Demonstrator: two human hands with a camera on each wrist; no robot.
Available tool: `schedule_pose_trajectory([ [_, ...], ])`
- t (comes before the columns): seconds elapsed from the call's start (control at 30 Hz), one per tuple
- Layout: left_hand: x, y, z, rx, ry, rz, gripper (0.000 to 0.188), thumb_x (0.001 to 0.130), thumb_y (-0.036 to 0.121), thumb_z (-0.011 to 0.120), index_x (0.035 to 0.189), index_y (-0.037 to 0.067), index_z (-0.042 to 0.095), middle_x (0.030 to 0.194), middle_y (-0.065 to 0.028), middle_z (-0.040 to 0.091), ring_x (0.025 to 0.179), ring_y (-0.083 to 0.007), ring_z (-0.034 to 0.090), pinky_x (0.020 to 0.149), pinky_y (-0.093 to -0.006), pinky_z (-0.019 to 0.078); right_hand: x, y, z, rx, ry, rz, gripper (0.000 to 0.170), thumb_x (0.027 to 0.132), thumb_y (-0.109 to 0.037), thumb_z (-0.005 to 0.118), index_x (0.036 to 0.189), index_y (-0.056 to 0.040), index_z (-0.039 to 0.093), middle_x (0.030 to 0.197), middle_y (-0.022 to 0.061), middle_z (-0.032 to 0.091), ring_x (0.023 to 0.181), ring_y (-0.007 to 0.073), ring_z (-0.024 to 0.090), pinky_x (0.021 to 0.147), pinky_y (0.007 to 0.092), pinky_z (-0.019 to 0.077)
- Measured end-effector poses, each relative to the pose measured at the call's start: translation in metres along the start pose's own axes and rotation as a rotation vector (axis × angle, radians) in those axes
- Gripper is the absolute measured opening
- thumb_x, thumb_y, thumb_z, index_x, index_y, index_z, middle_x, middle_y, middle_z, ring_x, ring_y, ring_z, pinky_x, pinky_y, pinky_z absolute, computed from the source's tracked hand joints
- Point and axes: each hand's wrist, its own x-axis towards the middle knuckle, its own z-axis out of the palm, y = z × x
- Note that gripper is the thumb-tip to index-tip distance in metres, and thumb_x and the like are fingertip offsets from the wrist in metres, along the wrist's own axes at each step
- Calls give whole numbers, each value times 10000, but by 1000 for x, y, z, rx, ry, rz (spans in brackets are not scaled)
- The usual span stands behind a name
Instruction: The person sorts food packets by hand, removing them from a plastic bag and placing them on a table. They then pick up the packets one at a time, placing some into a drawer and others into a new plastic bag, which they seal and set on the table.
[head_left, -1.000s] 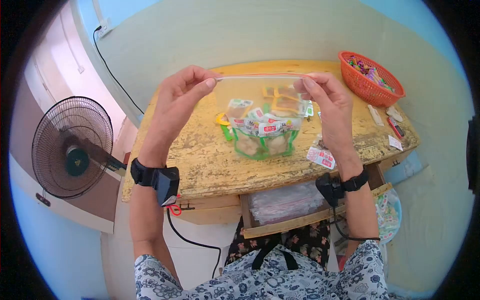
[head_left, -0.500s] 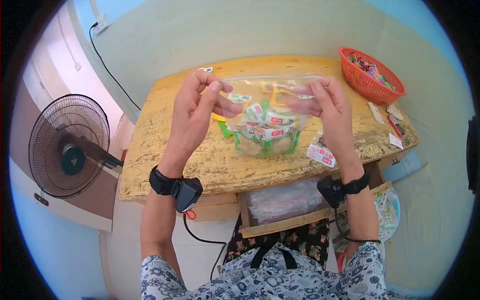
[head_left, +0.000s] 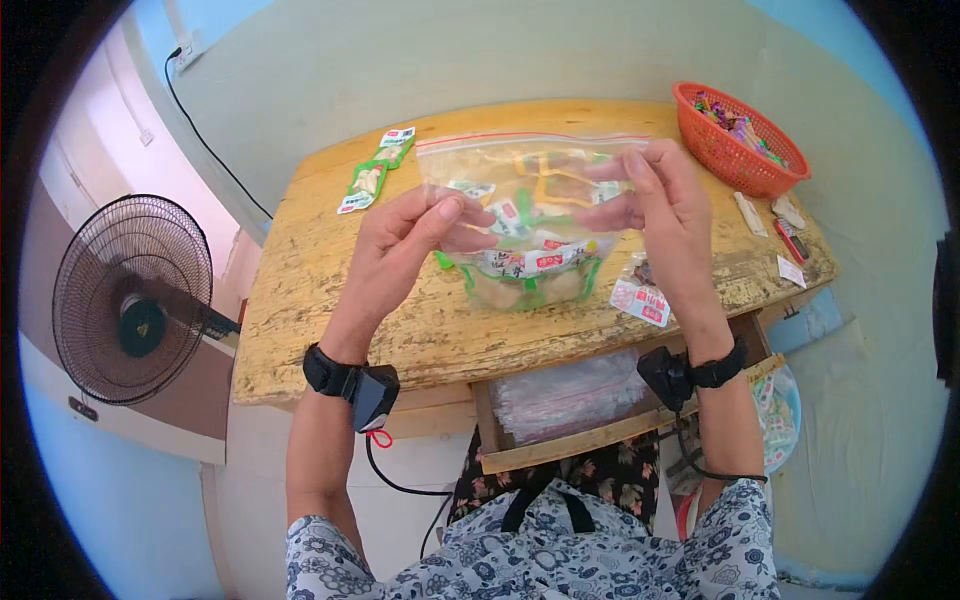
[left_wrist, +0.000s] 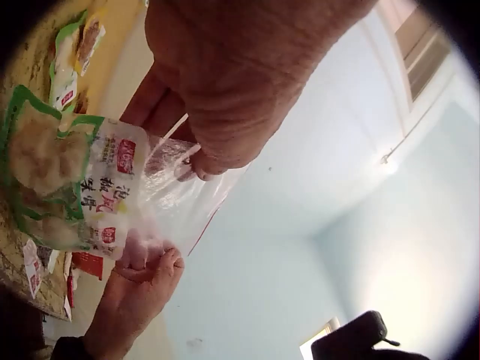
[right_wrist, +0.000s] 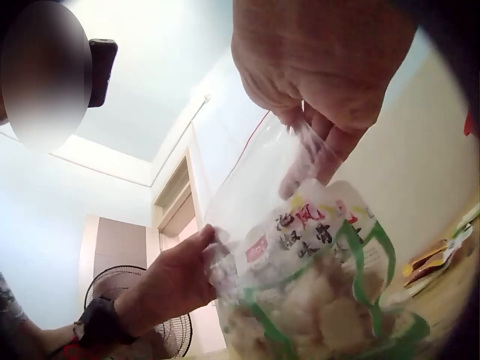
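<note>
A clear zip bag (head_left: 470, 150) with a red strip along its top hangs upright over the table. Inside it are several green-edged snack packets (head_left: 540, 262) with pale contents and printed labels. My left hand (head_left: 405, 235) pinches the bag's left side below the top corner, thumb in front and fingers showing through the plastic. At the upper right side, my right hand (head_left: 672, 205) pinches the bag between thumb and fingers. In the left wrist view the packets (left_wrist: 52, 157) sit at the bag's bottom, the plastic above them creased.
Two green packets (head_left: 366, 182) lie at the table's back left. A red basket (head_left: 740, 165) of small colourful packets stands back right. A small packet (head_left: 640, 298) lies by my right wrist. Below, an open drawer (head_left: 570, 455) holds clear bags. A fan (head_left: 135, 230) stands left.
My left hand has let go of the bag's top left corner and moved down to its left side. My right hand stays near the upper right. Two green packets at back left have come into sight.
</note>
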Motion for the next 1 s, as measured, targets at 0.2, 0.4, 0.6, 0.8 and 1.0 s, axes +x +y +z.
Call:
schedule_pose_trajectory([
  [0.2,4,-16,0,191,121,88,309,1044,220,584,1198,-27,686,944,-46,725,835,-80,661,728,-239,517,6,9,-6,-186,28,10,158,1055,-164,514,1032,-19,571,846,67,656,604,123,659,526,266,562],
  [0.4,2,-10,13,118,219,50,478,1016,194,615,1445,7,515,859,-12,686,752,-57,608,699,-234,495,11,22,-17,-279,3,157,144,1004,-147,592,972,-6,597,720,35,615,517,79,571,401,250,461],
  [0.6,-2,-4,11,164,181,-20,464,1010,98,597,1452,-1,501,745,33,617,731,-35,570,679,-222,469,11,29,-20,-257,-86,261,124,980,-133,606,977,-9,610,714,56,656,469,75,540,394,237,435],
  [0.8,-6,-24,2,115,93,-146,290,1013,177,614,1233,8,699,892,5,692,829,-48,589,757,-224,479,8,35,-23,-335,-140,336,123,952,-128,628,999,-15,611,685,38,628,464,77,537,400,240,438],
  [1.0,-13,-24,3,180,57,-164,254,979,217,647,1134,37,737,931,4,647,883,-98,552,814,-291,454,5,46,-28,-358,-203,332,145,931,-119,648,1031,-20,616,660,13,594,468,85,543,414,252,442],
])
